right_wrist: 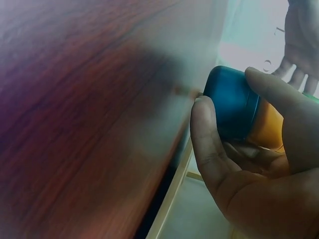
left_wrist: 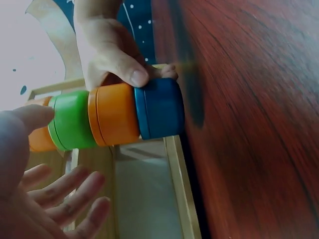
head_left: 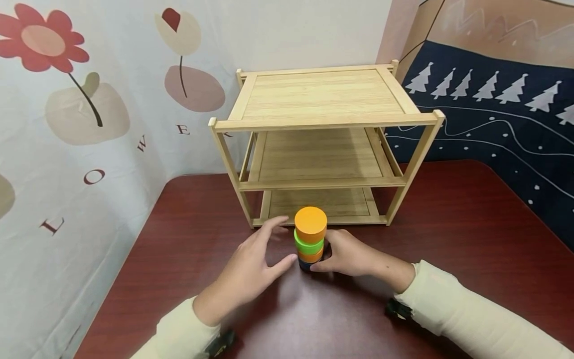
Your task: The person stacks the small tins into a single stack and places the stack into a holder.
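A stack of small round lidded jars stands upright in front of me in the head view. From the top come an orange jar [head_left: 311, 223], a green jar [head_left: 308, 247], another orange jar [left_wrist: 115, 113] and a dark blue jar [left_wrist: 162, 108] at the bottom. My right hand [head_left: 350, 253] grips the stack low down, thumb and fingers curled about the blue jar [right_wrist: 230, 102]. On the other side, my left hand [head_left: 250, 263] is spread beside the stack, its thumb close to the jars and its fingers loosely extended.
Just behind the stack stands a three-tier wooden shelf [head_left: 323, 122] on the dark red table [head_left: 193, 239]. A white cloth with flower prints [head_left: 121, 45] hangs at the left and back. A navy panel with white trees [head_left: 489, 114] hangs at the right.
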